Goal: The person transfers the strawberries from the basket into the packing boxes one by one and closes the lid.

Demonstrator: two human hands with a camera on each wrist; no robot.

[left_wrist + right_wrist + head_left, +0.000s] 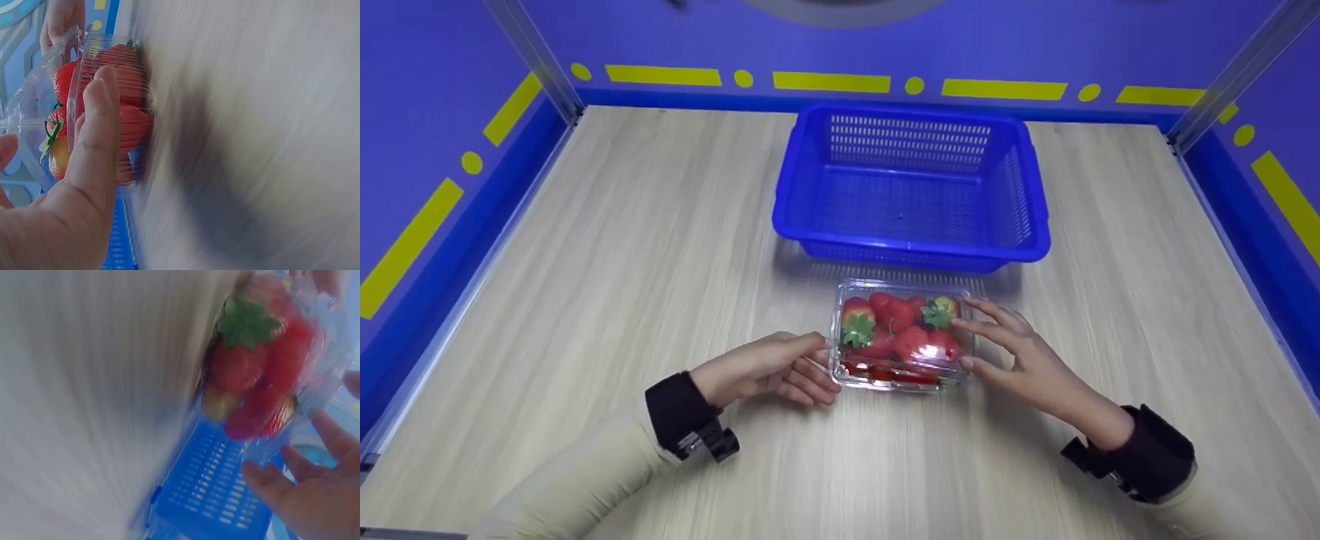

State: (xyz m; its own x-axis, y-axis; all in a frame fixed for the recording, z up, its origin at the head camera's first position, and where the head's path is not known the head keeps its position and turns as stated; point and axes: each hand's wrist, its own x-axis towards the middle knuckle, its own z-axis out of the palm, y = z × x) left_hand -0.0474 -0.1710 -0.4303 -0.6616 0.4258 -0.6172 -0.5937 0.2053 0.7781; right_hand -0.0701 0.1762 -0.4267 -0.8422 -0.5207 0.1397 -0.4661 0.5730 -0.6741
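A clear plastic box of strawberries (904,334) lies on the table, in front of the blue basket. Red fruit with green leaf tops shows through its lid. My left hand (780,369) is at the box's left edge, thumb stretched toward it and the other fingers loosely bent. In the left wrist view the thumb (95,140) crosses in front of the box's side. At the right end, my right hand (1020,360) spreads its fingers beside the box, fingertips at the lid's edge. The right wrist view, blurred, shows these fingers (270,486) apart; firm contact cannot be told.
A blue plastic basket (911,251) with slotted walls stands just behind the box, with nothing seen inside. The wood-grain table (660,247) is bordered by blue panels with yellow marks (832,82) at the back and sides.
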